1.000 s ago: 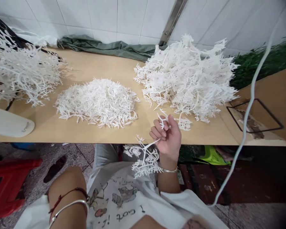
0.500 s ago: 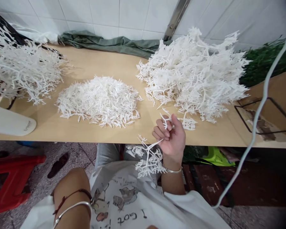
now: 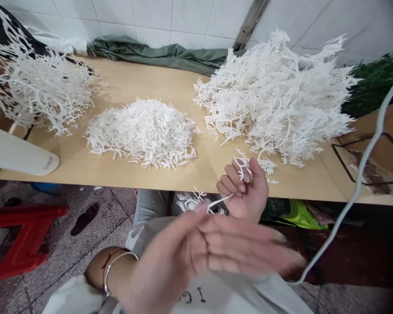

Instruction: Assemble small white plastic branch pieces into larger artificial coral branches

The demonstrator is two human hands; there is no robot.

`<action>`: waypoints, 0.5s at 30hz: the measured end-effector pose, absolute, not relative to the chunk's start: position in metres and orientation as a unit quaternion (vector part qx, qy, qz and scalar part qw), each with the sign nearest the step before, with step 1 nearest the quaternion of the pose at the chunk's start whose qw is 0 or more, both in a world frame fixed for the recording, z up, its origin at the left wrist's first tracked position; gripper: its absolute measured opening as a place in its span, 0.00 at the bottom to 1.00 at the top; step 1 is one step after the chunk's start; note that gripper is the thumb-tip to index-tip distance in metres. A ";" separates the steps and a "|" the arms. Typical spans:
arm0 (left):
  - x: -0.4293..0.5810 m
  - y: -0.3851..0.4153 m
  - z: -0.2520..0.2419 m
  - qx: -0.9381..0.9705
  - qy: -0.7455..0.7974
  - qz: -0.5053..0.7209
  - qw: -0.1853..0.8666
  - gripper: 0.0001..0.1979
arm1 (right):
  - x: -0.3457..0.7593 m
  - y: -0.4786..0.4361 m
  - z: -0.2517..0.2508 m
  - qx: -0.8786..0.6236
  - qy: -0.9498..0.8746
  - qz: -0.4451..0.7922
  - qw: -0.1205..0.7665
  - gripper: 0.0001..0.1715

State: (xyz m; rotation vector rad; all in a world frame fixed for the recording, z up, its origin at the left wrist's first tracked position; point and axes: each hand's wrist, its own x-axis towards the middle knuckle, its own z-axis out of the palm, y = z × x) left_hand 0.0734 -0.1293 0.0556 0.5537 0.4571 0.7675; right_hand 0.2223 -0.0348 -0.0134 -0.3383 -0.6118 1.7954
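Observation:
My right hand (image 3: 244, 187) is closed around a thin white branched plastic sprig (image 3: 221, 200), just past the table's front edge. Part of the sprig hangs below the fist, partly behind my left hand. Smaller white twigs (image 3: 241, 165) poke out above the curled fingers. In front of my body, close to the camera, my left hand (image 3: 196, 248) lies stretched out with the palm showing and the fingers extended; it is blurred and I see nothing in it. Beyond the hands sit a low heap of small white pieces (image 3: 142, 133) and a larger pile of white branches (image 3: 278, 100).
More white branches (image 3: 46, 87) stand at the far left, near a pale cylinder (image 3: 22, 152). A green cloth (image 3: 160, 56) runs along the tiled wall. A grey cable (image 3: 356, 192) crosses the right side. A red stool (image 3: 22, 235) is on the floor at left.
My left hand has come up into view in front of my body, fingers extended. My right hand keeps hold of the sprig. The whole view has shifted slightly.

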 end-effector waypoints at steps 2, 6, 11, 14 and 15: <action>0.072 -0.128 0.043 0.210 0.201 0.390 0.874 0.30 | 0.221 -0.038 -0.010 -0.138 -0.257 0.774 0.562 0.33; 0.058 -0.124 0.002 0.299 0.300 0.493 0.760 0.22 | 0.219 -0.042 -0.010 -0.116 -0.220 0.782 0.571 0.31; 0.041 -0.116 -0.038 0.610 0.446 0.427 0.497 0.22 | 0.216 -0.045 -0.011 -0.097 -0.138 0.795 0.583 0.29; 0.041 -0.113 -0.037 0.704 0.430 0.283 0.490 0.31 | 0.211 -0.043 -0.006 -0.110 -0.097 0.781 0.607 0.29; 0.042 -0.113 -0.035 0.718 0.419 0.251 0.495 0.31 | 0.209 -0.042 -0.005 -0.117 -0.091 0.774 0.615 0.29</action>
